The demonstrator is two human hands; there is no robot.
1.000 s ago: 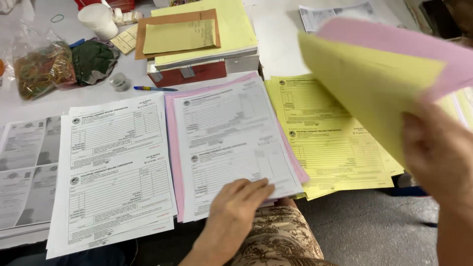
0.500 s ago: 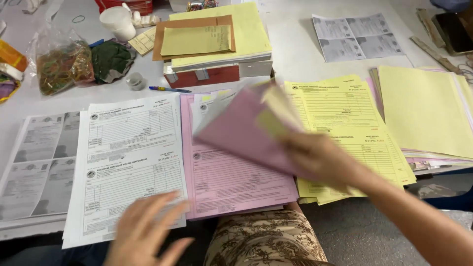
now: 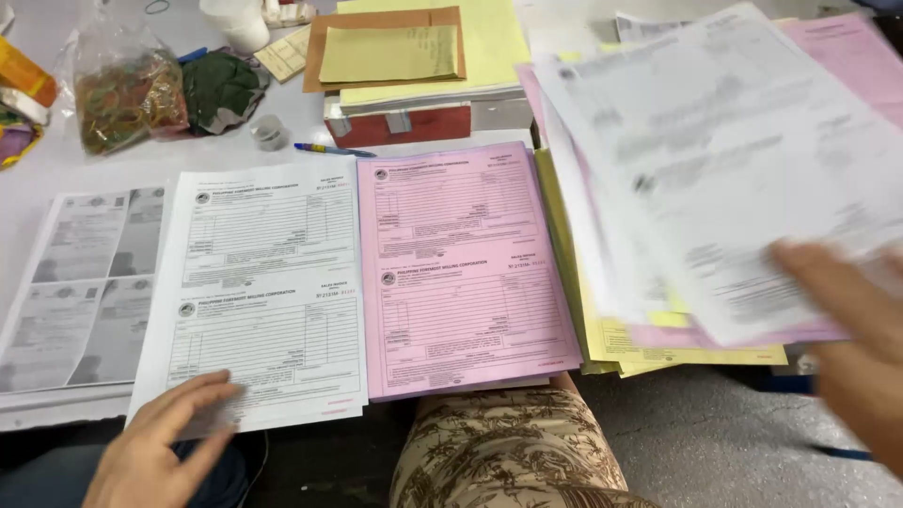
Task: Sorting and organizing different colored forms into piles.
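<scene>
White table (image 3: pixel 56 165), cluttered. Pink form (image 3: pixel 466 268) lying central; white form (image 3: pixel 268 292) just left of it, left hand (image 3: pixel 160 447) resting open on its corner. Right hand (image 3: pixel 847 320) gripping blurred white sheets (image 3: pixel 724 160) right of it.

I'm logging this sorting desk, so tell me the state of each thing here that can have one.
left hand: open, fingers flat on the white stack.
right hand: holds the lifted sheets, blurred.
white stack: flat, face up.
pink stack: flat, face up.
lifted sheets: raised, fanned.
yellow stack: flat, mostly covered.
plastic bag: knotted shut.
blue pen: lying flat.
</scene>
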